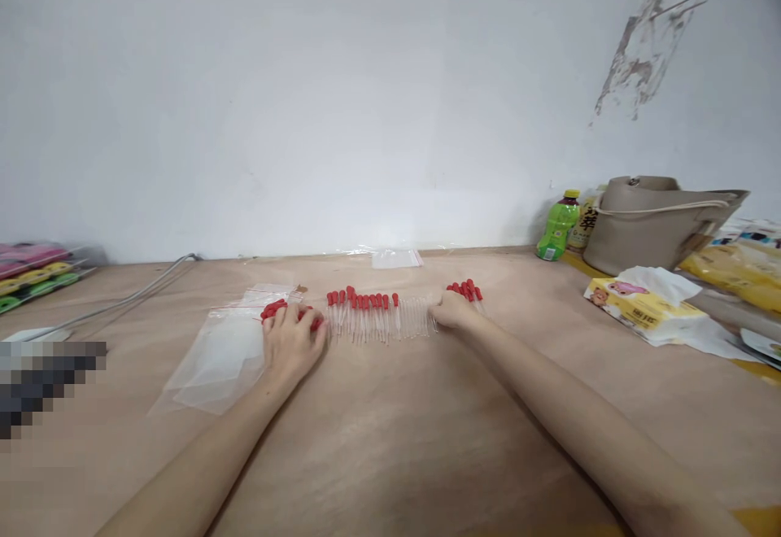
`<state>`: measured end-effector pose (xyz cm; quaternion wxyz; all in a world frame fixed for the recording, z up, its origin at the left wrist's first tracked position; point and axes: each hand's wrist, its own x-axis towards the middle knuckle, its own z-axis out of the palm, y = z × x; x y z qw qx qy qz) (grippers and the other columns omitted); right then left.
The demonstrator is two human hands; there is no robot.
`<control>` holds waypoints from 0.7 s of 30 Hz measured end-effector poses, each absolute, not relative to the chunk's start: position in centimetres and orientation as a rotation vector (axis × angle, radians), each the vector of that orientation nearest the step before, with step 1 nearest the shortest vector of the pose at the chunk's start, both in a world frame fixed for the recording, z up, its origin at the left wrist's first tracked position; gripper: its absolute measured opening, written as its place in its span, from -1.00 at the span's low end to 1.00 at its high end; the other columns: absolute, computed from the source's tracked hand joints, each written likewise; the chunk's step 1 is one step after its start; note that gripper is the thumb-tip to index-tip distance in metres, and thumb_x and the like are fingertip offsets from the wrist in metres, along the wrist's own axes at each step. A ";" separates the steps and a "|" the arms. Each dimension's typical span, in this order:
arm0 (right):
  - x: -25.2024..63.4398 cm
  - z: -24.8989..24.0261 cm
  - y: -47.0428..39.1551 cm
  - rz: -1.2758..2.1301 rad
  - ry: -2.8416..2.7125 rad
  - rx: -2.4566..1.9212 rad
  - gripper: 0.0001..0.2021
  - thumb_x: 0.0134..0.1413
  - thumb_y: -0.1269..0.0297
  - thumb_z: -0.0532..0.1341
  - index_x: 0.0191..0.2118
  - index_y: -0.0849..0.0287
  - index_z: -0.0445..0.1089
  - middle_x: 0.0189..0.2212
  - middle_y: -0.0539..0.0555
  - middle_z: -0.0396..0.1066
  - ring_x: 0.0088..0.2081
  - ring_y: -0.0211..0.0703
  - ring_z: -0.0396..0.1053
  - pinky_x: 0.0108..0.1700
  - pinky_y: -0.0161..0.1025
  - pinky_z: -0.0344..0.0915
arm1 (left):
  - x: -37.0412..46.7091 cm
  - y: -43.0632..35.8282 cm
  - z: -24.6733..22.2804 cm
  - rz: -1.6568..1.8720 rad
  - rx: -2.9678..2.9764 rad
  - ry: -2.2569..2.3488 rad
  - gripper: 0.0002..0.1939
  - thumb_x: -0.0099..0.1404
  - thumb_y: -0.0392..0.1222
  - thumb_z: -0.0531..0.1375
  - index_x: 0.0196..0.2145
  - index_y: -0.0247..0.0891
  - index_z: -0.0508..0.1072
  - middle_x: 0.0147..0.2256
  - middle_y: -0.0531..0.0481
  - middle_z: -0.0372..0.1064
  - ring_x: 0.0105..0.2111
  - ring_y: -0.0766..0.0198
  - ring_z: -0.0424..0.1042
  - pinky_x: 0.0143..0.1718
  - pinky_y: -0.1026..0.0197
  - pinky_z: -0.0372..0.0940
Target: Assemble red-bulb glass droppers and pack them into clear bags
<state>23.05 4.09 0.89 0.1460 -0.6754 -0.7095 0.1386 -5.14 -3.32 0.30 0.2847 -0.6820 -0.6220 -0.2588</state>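
So the droppers are lined up around the middle of the table, set in a bit from the back edge along the wall. Most of the left part of the row has red tops on, and the right part is just bare clear tubes side by side.

Left hand is right by the row's left end, fingers curled down over a heap of red caps. Honestly can't make out if it's pinching one. Some see-through plastic bags lie on that hand's left.

Right hand is at the row's other end, fingers bunched by the last tubes, but its grip is hidden from this angle. A small red-topped bunch pokes out just past it.

Toward the table's back right corner there's a green bottle and a beige bag, with a yellow tissue pack nearer.
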 end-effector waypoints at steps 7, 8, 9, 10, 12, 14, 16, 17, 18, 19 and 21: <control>23.8 -0.2 -0.2 0.214 -2.007 -1.576 -0.83 0.09 0.24 -0.04 -0.37 0.20 0.21 -0.43 0.09 0.34 -0.41 -0.20 0.29 -0.43 -0.33 0.10 | -6.7 -2.5 -0.2 -0.529 -1.922 -1.585 -0.78 0.17 -0.11 0.06 -0.38 -0.22 0.46 -0.29 -0.13 0.31 -0.24 0.04 0.20 -0.21 0.02 0.03; 24.1 -0.5 -0.8 0.196 -2.002 -1.488 -0.85 0.10 0.25 -0.04 -0.37 0.19 0.18 -0.45 0.08 0.32 -0.43 -0.21 0.28 -0.43 -0.33 0.10 | -6.7 -2.4 -0.2 -0.527 -1.933 -1.587 -0.79 0.16 -0.13 0.06 -0.39 -0.22 0.46 -0.30 -0.13 0.31 -0.24 0.05 0.21 -0.21 0.02 0.02; 24.3 -0.8 -1.4 0.190 -1.999 -1.411 -0.86 0.10 0.26 -0.05 -0.38 0.19 0.16 -0.46 0.07 0.31 -0.44 -0.20 0.26 -0.43 -0.32 0.11 | -6.7 -2.3 -0.3 -0.530 -1.940 -1.593 -0.80 0.16 -0.15 0.06 -0.41 -0.22 0.46 -0.30 -0.12 0.32 -0.24 0.05 0.21 -0.21 0.01 0.02; 24.6 -1.2 -1.9 0.193 -2.000 -1.352 -0.87 0.11 0.27 -0.05 -0.38 0.18 0.14 -0.48 0.06 0.30 -0.45 -0.20 0.25 -0.43 -0.30 0.12 | -6.7 -2.2 -0.4 -0.536 -1.943 -1.603 -0.81 0.15 -0.16 0.06 -0.43 -0.23 0.46 -0.30 -0.12 0.33 -0.24 0.05 0.22 -0.21 0.00 0.02; 25.0 -1.8 -2.8 0.194 -2.004 -1.260 -0.87 0.11 0.27 -0.06 -0.39 0.18 0.13 -0.48 0.06 0.29 -0.45 -0.19 0.25 -0.42 -0.28 0.14 | -6.6 -2.0 -0.6 -0.550 -1.939 -1.624 -0.81 0.15 -0.17 0.06 -0.45 -0.24 0.45 -0.31 -0.12 0.35 -0.24 0.05 0.23 -0.22 0.00 0.02; 25.3 -2.3 -3.5 0.172 -2.004 -1.189 -0.87 0.12 0.27 -0.05 -0.39 0.18 0.13 -0.48 0.08 0.29 -0.44 -0.18 0.25 -0.40 -0.26 0.16 | -6.7 -1.9 -0.7 -0.558 -1.937 -1.636 -0.80 0.16 -0.17 0.04 -0.45 -0.25 0.44 -0.31 -0.13 0.36 -0.24 0.05 0.24 -0.22 0.01 0.01; 25.4 -2.6 -4.1 0.160 -2.001 -1.134 -0.87 0.12 0.27 -0.05 -0.37 0.18 0.15 -0.47 0.08 0.29 -0.42 -0.17 0.26 -0.38 -0.24 0.18 | -6.7 -1.8 -0.8 -0.571 -1.939 -1.638 -0.79 0.19 -0.18 0.02 -0.43 -0.27 0.42 -0.32 -0.13 0.38 -0.25 0.06 0.25 -0.21 0.00 0.00; 25.5 -2.8 -4.3 0.156 -1.998 -1.113 -0.87 0.13 0.27 -0.05 -0.35 0.18 0.16 -0.45 0.09 0.30 -0.40 -0.16 0.27 -0.36 -0.24 0.19 | -6.6 -1.8 -0.7 -0.581 -1.939 -1.639 -0.78 0.20 -0.18 0.01 -0.42 -0.28 0.41 -0.33 -0.13 0.39 -0.25 0.06 0.26 -0.20 -0.01 0.00; 25.5 -2.8 -4.4 0.149 -1.996 -1.096 -0.87 0.13 0.27 -0.05 -0.32 0.18 0.16 -0.44 0.10 0.30 -0.39 -0.15 0.28 -0.35 -0.23 0.20 | -6.5 -1.9 -0.6 -0.598 -1.935 -1.640 -0.78 0.22 -0.18 0.00 -0.40 -0.29 0.40 -0.33 -0.14 0.39 -0.26 0.05 0.27 -0.20 -0.02 -0.01; 25.5 -2.8 -4.5 0.139 -1.998 -1.081 -0.86 0.13 0.27 -0.05 -0.29 0.18 0.17 -0.41 0.11 0.31 -0.37 -0.14 0.29 -0.33 -0.22 0.21 | -6.3 -2.0 -0.5 -0.628 -1.925 -1.643 -0.78 0.23 -0.18 -0.01 -0.39 -0.30 0.39 -0.33 -0.15 0.39 -0.26 0.05 0.27 -0.19 -0.03 -0.01; 25.5 -2.7 -4.6 0.111 -2.017 -1.049 -0.84 0.13 0.29 -0.05 -0.23 0.19 0.19 -0.37 0.13 0.32 -0.33 -0.13 0.29 -0.29 -0.20 0.21 | -5.4 -2.7 -0.1 -0.734 -1.916 -1.649 -0.78 0.23 -0.17 -0.02 -0.34 -0.31 0.37 -0.33 -0.15 0.39 -0.26 0.04 0.28 -0.18 -0.03 0.00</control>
